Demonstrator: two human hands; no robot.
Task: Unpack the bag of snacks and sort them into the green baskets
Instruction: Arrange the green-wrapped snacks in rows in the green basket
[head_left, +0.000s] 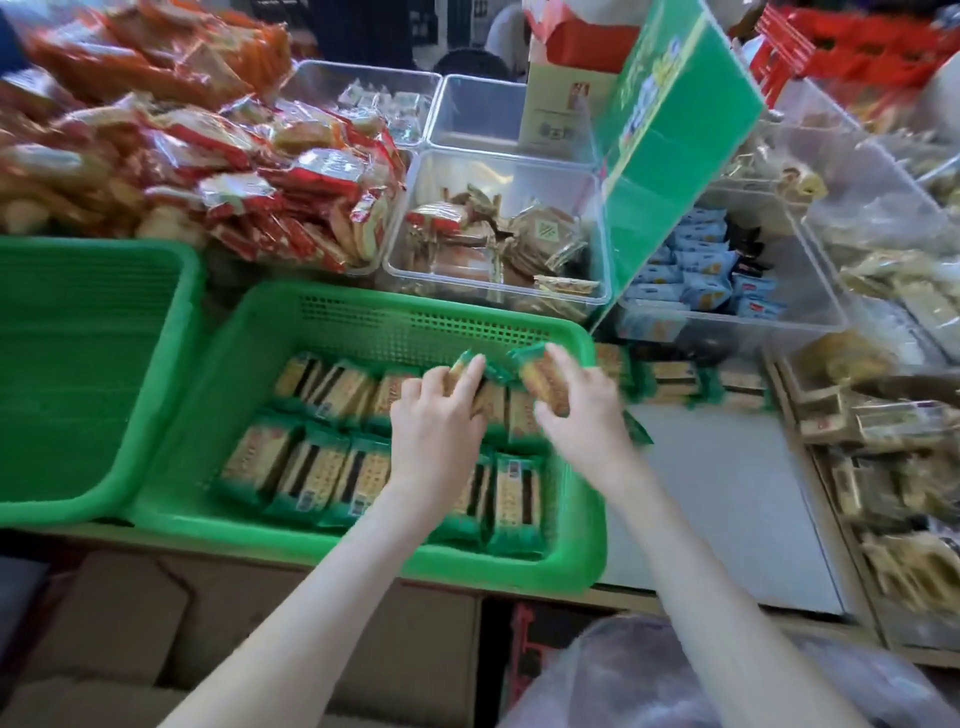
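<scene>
Green everywhere here. The middle basket (415, 325) is bright green, and its far wall is a grid of little square holes. The left basket (78, 364) at 9 o'clock is the same green. In the middle one, the cracker packs (311, 478) have green wrappers over pale tan crackers dotted in rows, with a dark stripe down each. There's a pile of red-and-white wrappers (270, 208) at 10 o'clock and orange packs (156, 47) at 11. Brown-gold packs (493, 239) sit in a clear bin (540, 176) at 12, with light blue packs (701, 275) at 2. The tilted panel (670, 145) at 1 is green with maybe white-and-yellow print, too blurry to say.
</scene>
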